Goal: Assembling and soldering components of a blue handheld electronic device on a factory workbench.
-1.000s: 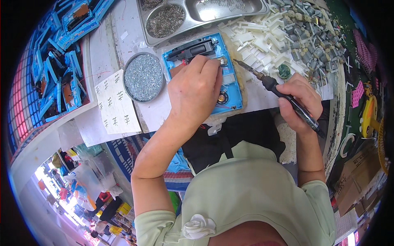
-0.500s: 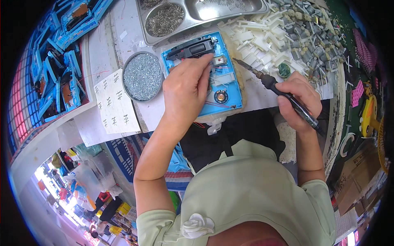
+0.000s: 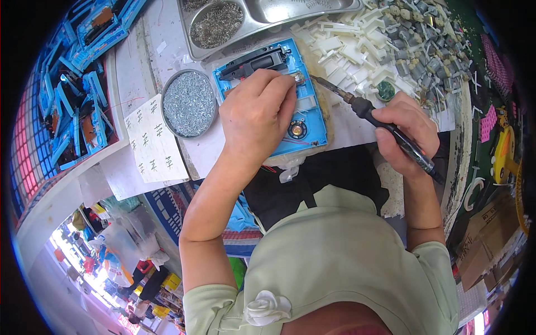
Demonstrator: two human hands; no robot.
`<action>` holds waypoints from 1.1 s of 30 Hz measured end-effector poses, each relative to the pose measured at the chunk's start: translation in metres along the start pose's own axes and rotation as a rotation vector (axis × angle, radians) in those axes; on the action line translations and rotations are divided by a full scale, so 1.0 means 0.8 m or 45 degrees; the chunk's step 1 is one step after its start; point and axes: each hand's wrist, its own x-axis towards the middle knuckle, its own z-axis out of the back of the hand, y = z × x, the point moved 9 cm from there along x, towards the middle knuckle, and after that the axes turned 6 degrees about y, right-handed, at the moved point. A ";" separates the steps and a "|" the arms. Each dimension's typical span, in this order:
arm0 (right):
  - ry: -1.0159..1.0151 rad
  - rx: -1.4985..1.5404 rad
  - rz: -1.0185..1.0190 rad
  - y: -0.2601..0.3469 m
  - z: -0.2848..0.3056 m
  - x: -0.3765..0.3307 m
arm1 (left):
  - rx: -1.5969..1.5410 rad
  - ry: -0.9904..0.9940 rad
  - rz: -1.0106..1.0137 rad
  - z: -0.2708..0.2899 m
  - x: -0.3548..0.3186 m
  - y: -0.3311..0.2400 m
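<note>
A soldering iron [image 3: 391,129] with a black handle and a thin metal tip is gripped in my right hand [image 3: 410,131]. Its tip points up and left, close to the right edge of a blue plastic casing [image 3: 314,133]. My left hand [image 3: 258,109] lies over the casing, thumb and fingers pinched together at a small metal part [image 3: 299,78]; whether they hold something is hidden. Inside the casing are a black plastic mechanism [image 3: 257,62], a small round speaker [image 3: 297,129] and thin red wires. My left hand covers the casing's middle left.
A round bowl of screws [image 3: 190,104] stands left of the casing, beside a handwritten paper sheet [image 3: 152,142]. Behind is a metal tray [image 3: 262,30] with springs. White plastic parts [image 3: 357,42] and grey motors [image 3: 424,56] are heaped right. Blue casings [image 3: 84,111] fill a left bin.
My left hand's fingers have drawn into a tighter pinch by the small metal part. The iron stays beside the casing, and the whole view has shifted slightly.
</note>
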 end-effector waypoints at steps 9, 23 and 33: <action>-0.029 0.028 -0.020 -0.004 0.000 0.002 | -0.040 0.070 0.039 -0.005 0.000 0.004; 0.027 -0.015 -0.046 0.002 -0.006 0.007 | 0.038 0.168 0.108 -0.010 0.006 0.000; 0.048 -0.031 0.038 0.006 -0.011 0.006 | 0.041 0.160 0.088 -0.015 0.002 0.004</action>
